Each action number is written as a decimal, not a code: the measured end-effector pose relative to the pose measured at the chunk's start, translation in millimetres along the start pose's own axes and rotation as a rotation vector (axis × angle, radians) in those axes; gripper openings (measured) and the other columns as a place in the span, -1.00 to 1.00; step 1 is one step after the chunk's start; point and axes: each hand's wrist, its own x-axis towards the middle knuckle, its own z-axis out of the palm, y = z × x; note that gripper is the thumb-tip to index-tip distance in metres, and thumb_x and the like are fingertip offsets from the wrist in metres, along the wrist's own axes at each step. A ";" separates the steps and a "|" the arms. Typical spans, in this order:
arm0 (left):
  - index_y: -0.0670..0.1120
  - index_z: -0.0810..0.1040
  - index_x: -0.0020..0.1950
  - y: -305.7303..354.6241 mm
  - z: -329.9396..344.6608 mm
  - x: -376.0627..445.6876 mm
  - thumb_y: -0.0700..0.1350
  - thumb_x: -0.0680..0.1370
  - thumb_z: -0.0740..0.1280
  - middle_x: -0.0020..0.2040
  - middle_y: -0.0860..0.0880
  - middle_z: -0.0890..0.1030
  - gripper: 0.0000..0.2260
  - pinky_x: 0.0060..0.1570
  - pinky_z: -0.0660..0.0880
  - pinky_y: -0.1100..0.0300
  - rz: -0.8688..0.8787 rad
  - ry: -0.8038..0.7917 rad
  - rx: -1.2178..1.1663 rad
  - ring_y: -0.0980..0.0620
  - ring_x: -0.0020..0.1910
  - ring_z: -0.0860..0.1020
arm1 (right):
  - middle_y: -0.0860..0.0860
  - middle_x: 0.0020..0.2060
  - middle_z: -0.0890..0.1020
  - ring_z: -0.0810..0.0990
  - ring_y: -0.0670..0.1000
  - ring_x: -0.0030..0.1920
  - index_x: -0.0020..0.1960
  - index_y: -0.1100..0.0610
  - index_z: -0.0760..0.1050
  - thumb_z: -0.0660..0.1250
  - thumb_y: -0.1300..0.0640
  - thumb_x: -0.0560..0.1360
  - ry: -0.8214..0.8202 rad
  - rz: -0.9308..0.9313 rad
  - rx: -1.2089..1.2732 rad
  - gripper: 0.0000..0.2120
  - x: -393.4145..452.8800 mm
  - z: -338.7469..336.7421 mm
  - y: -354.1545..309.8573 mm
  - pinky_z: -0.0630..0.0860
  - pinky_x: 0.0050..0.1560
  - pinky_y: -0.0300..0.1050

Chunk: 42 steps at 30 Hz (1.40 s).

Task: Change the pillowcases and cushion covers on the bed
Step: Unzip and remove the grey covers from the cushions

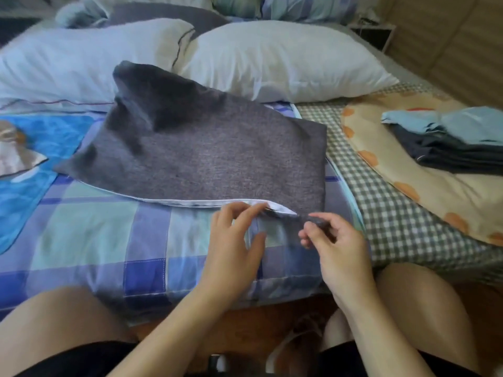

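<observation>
A grey cushion cover (206, 156) lies flat on the blue plaid bedding (89, 240), its white-lined open edge facing me. My left hand (234, 240) touches that open edge with straight fingers near its right end. At the cover's near right corner, my right hand (334, 246) pinches the grey fabric between thumb and fingertips. Two bare white pillows (275, 61) (81, 58) lie side by side behind the cover.
A folded stack of dark and light blue covers (457, 142) rests on a beige orange-dotted pillow (424, 191) at the right, over a checked sheet (381, 208). More cushions lie at the headboard. My bare knees are at the bed's near edge.
</observation>
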 end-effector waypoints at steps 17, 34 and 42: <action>-0.08 0.63 0.11 -50.1 -54.3 37.2 -0.06 0.45 0.36 0.43 -0.22 0.41 -0.74 0.38 0.22 -0.27 0.005 0.052 0.681 -0.36 0.40 0.32 | 0.02 0.00 0.58 0.61 -0.01 0.00 0.06 0.02 0.44 0.25 0.18 0.63 0.698 -0.320 0.414 -0.93 76.9 -48.8 -6.2 0.63 0.05 0.01; 0.39 0.60 -0.19 -74.2 -169.5 28.3 0.14 0.38 0.54 0.16 -0.02 0.59 -0.83 0.22 0.44 0.03 -0.555 -0.334 0.407 -0.12 0.23 0.53 | 0.10 0.39 0.29 0.52 0.00 0.04 0.54 0.03 0.20 0.37 0.27 0.53 0.627 0.024 -0.234 -0.35 41.9 -9.1 -4.1 0.44 0.06 -0.36; -0.14 0.62 0.12 -113.5 -171.6 21.4 0.10 0.61 0.31 -0.03 -0.19 0.65 -0.68 0.01 0.43 0.01 -0.790 0.007 0.384 -0.23 0.12 0.60 | -0.11 -0.14 0.62 0.65 -0.09 -0.24 -0.10 -0.05 0.57 0.30 0.31 0.56 -0.261 -0.146 -0.375 -0.74 -25.7 121.3 -24.3 0.59 -0.12 -0.11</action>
